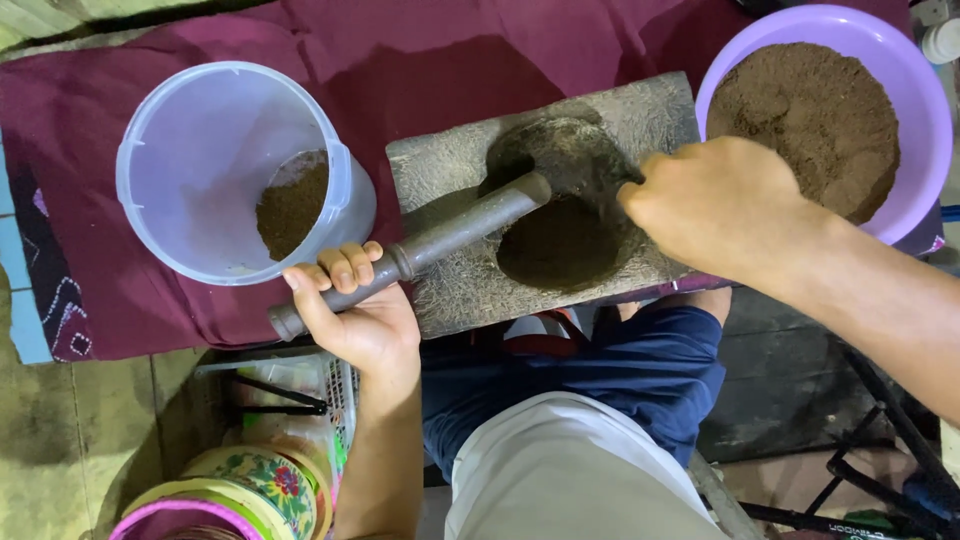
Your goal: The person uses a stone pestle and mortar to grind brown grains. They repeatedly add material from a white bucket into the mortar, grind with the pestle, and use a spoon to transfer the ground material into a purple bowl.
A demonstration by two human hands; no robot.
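A grey stone mortar block (450, 170) lies on a maroon cloth, its round hollow (560, 240) filled with dark brown powder. My left hand (355, 315) grips the lower end of a dark metal pestle (450, 235), whose tip rests at the hollow's left rim. My right hand (715, 200) is at the hollow's right rim, fingers curled down into the powder; what the fingers hold is hidden.
A clear plastic tub (200, 150) with some brown powder lies tilted to the left. A purple bowl (925, 110) heaped with brown powder sits at the right. Below are my knees, a wire basket (335, 385), floral containers (260, 485) and a black metal stand (880, 470).
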